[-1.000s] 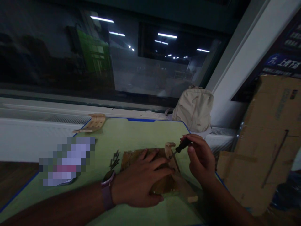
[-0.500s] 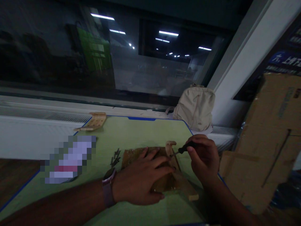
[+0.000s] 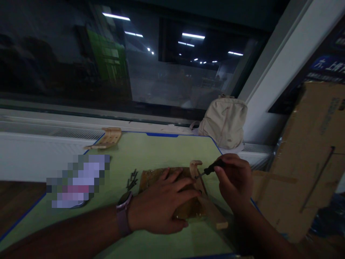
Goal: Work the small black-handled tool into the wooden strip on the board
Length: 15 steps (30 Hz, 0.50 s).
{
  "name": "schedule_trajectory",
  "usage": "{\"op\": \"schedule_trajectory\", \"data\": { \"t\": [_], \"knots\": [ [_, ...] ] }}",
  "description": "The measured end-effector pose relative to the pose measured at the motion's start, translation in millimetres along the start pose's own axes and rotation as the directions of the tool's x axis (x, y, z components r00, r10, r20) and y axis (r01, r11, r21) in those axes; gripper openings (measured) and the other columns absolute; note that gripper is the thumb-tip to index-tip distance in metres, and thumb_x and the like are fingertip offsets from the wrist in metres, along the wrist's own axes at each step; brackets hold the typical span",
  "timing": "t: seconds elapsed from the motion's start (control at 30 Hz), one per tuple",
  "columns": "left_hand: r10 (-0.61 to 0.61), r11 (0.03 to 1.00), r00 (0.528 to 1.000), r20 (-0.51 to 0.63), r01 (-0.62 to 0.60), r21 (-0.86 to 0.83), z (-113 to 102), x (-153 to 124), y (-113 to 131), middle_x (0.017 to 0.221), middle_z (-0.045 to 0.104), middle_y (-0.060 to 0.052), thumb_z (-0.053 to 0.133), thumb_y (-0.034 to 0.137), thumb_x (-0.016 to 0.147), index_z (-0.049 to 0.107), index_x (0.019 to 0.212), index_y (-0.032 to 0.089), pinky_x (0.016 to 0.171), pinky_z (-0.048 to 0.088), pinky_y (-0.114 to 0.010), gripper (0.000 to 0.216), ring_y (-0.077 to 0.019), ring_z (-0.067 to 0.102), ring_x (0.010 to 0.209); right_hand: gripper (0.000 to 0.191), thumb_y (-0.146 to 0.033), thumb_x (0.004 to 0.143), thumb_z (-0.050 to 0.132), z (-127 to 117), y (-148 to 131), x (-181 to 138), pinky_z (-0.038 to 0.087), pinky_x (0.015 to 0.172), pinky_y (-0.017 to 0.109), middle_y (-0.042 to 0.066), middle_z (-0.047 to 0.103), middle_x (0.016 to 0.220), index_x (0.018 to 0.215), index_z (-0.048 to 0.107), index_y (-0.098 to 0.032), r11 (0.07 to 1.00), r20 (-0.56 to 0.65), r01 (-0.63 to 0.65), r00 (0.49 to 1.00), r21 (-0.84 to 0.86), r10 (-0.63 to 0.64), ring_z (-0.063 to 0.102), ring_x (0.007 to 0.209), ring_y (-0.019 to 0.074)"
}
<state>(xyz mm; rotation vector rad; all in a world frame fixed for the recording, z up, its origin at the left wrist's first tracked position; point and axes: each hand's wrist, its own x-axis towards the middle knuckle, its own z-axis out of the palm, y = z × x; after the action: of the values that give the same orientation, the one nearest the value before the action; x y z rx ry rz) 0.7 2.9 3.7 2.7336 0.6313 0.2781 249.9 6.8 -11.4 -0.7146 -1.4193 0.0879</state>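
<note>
My left hand [image 3: 163, 203] lies spread and flat over a brown, shiny taped pad [image 3: 151, 177], its fingertips reaching a wooden piece [image 3: 215, 214] with a curved hook-like end [image 3: 194, 168]. Between the fingers of my right hand [image 3: 234, 180] is a screwdriver [image 3: 214, 167] with a black handle. Its thin shaft slants down to the left, and the tip meets the wood near the curved end, close to my left fingertips. Whether a screw sits under the tip is too small to tell. Several dark screws [image 3: 132, 180] lie in a loose pile left of the pad.
The green table [image 3: 134, 147] has a blue edge. Another wooden piece with holes [image 3: 110, 137] rests at its far left corner, above a pixelated flat object [image 3: 86, 180]. A beige backpack [image 3: 225, 122] stands beyond the far right corner; cardboard [image 3: 304, 154] leans at the right.
Both hands stay nearly in place. The screwdriver remains against the wood with hardly any visible shift; the view itself has moved slightly.
</note>
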Motion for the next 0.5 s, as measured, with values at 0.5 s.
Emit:
{"op": "schedule_trajectory", "data": {
  "t": [0.5],
  "knots": [
    [-0.008, 1.000, 1.000, 0.000, 0.008, -0.001, 0.4, -1.6, 1.3, 0.156, 0.059, -0.009, 0.087, 0.046, 0.087, 0.057, 0.155, 0.030, 0.126, 0.031, -0.078, 0.076, -0.0488, 0.042, 0.154, 0.023, -0.019, 0.095, 0.079, -1.5, -5.7, 2.0, 0.063, 0.073, 0.034, 0.004, 0.072, 0.098, 0.115, 0.079, -0.031, 0.996, 0.043, 0.037, 0.999, -0.086, -0.034, 0.072, 0.090, 0.0210]
  ]
}}
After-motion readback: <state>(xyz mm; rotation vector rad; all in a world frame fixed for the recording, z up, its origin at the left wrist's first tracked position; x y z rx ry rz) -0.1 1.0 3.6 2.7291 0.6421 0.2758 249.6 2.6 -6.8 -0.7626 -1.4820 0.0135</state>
